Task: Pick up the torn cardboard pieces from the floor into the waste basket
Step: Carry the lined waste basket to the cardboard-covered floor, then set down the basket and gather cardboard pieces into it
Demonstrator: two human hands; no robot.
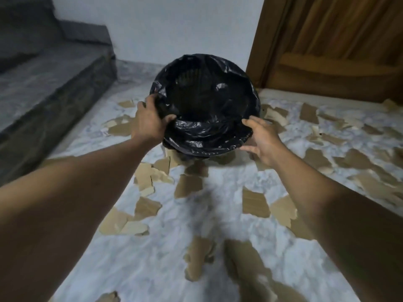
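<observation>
The waste basket is round, with a slatted wall showing through at the far side. It is lined with a glossy, crinkled black plastic bag folded over the rim. It is tipped so its mouth faces me, above the middle of the floor, which is pale, grey-veined marble. Its base is hidden, so I cannot tell whether it rests on the floor.

Flat, ragged brown cardboard pieces lie scattered all over the marble, around and under the basket, none visible inside it.

My left grip is closed on the near-left rim, thumb hooked inside, fingers wrapped outside over the bag. My right grip is wide and loose at the near-right rim, thumb tip touching the bag's edge, fingers spread just below.

A grey fabric sofa sits left, a wooden door right.
</observation>
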